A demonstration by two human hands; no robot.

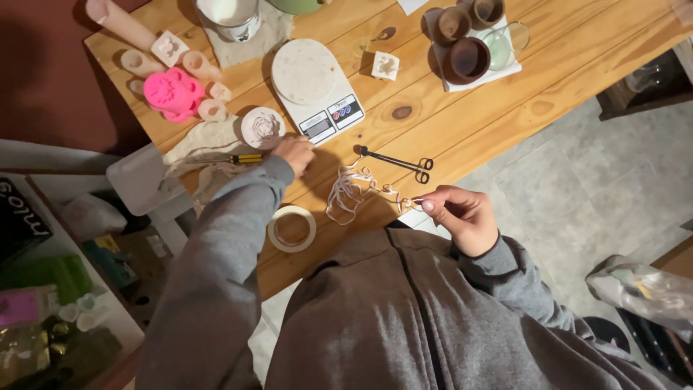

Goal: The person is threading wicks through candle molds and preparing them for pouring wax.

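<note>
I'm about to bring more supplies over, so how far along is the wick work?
Done: the tools are laid out, a kitchen scale, black scissors and a tape roll on the wooden table.
In hand: the right hand pinches one end of the white wick string; the left hand rests by the rose-shaped mould.
Left: the string lies tangled and the pink mould shows no wick.

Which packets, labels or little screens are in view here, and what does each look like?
Kitchen scale: on the wooden table, white, round plate, small grey screen and coloured buttons on its front.
Black sign: far left edge, dark with pale lettering.
Green and pink packets: lower left shelf, soft and flat.
Clear plastic bag: lower right, crumpled.
</note>
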